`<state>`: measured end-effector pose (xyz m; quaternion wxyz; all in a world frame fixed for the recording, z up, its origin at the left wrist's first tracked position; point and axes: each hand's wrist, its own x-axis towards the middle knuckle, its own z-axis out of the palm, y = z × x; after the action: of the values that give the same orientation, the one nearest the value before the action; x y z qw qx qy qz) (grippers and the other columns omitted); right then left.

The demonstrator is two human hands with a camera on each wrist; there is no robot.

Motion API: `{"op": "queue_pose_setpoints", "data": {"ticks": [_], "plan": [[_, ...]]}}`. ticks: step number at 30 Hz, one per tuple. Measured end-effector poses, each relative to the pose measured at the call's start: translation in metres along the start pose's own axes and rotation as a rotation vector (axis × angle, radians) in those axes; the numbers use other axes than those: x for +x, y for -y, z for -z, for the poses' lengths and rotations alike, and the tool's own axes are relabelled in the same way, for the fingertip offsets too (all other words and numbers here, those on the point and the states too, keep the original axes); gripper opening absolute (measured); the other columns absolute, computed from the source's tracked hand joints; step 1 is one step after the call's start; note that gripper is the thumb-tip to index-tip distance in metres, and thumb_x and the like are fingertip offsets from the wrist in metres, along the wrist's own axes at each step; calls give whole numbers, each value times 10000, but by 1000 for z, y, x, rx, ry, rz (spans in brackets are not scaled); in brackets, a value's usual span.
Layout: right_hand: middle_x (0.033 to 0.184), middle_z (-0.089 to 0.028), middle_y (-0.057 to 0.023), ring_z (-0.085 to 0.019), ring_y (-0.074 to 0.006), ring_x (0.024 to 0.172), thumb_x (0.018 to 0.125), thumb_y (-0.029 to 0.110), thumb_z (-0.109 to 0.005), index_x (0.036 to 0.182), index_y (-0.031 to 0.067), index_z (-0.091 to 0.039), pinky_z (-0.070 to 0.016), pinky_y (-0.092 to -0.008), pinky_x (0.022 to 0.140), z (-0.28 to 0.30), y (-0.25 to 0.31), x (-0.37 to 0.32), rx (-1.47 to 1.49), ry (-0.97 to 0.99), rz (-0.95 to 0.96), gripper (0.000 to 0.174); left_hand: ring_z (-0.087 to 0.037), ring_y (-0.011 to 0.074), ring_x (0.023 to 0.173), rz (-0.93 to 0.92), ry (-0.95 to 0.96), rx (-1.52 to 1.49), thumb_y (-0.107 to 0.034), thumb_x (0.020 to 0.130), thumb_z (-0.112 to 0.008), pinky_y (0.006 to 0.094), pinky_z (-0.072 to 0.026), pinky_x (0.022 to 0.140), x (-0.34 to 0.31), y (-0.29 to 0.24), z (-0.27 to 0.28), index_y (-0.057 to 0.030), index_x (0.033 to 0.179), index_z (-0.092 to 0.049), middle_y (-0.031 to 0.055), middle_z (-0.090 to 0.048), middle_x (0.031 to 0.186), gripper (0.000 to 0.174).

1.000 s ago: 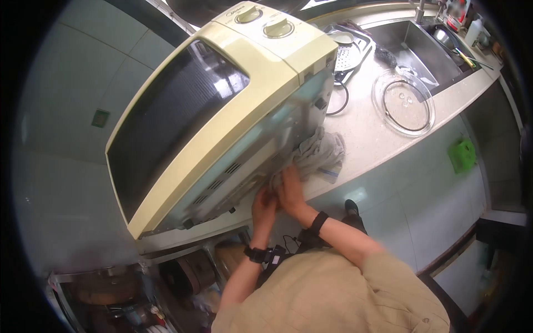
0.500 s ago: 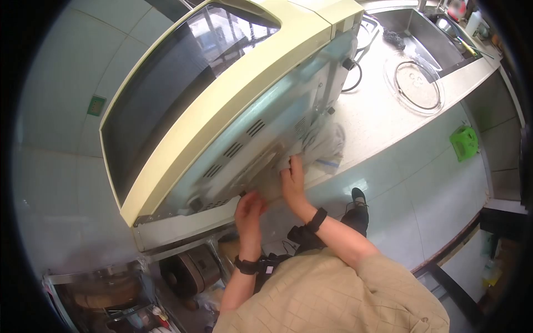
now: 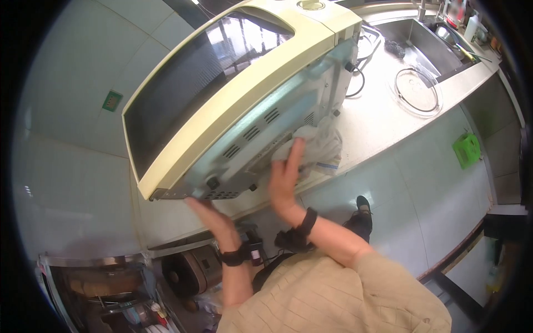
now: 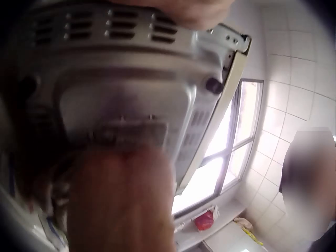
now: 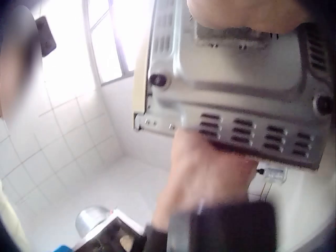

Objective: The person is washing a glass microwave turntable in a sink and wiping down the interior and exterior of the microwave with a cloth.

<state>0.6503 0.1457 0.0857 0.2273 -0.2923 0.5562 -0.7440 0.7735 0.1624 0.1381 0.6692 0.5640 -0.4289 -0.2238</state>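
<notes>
A cream microwave [image 3: 261, 72] stands tipped up on the counter, its metal underside [image 3: 266, 125] with vent slots and black feet turned toward me. My left hand [image 3: 210, 216] lies with extended fingers against the lower left edge, fingertips hidden behind it; the right wrist view shows that left hand [image 5: 207, 163] below a row of vents. My right hand [image 3: 284, 183] holds a pale grey cloth [image 3: 317, 143] against the underside, around its middle. In the left wrist view the right hand [image 4: 123, 184] blurs in front of a label plate.
On the counter [image 3: 369, 122] to the right lie a clear glass turntable plate [image 3: 427, 105] and a dark roller ring [image 3: 397, 89]. Beyond them is a steel sink [image 3: 404, 32]. A green plastic stool [image 3: 467, 150] stands on the floor. Shelves with a rice cooker [image 3: 194, 269] sit below the counter.
My left hand has left the right hand and moved left to the microwave's lower edge. My right hand stays at the underside with the cloth. The head view has shifted, showing more of the underside.
</notes>
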Motion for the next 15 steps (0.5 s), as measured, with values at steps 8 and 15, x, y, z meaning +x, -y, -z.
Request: {"op": "queue_pose_setpoints", "data": {"ticks": [8, 15], "plan": [[1295, -412, -197, -444, -284, 1086, 736, 12, -570, 1162, 58, -537, -376, -394, 880, 19, -31, -16, -366, 370, 902, 430, -381, 197, 1176, 90, -63, -121, -426, 949, -320, 339, -265, 1010, -4, 4, -15, -18, 1294, -339, 109, -400, 1295, 534], [1124, -477, -167, -431, -292, 1085, 766, 5, -544, 1084, 8, -521, -339, -360, 924, 49, -22, 77, -137, -289, 227, 318, -372, 190, 1189, 50, -30, -89, -412, 954, -321, 329, -262, 1010, -8, 12, -13, -10, 1295, -332, 101, -399, 1297, 527]]}}
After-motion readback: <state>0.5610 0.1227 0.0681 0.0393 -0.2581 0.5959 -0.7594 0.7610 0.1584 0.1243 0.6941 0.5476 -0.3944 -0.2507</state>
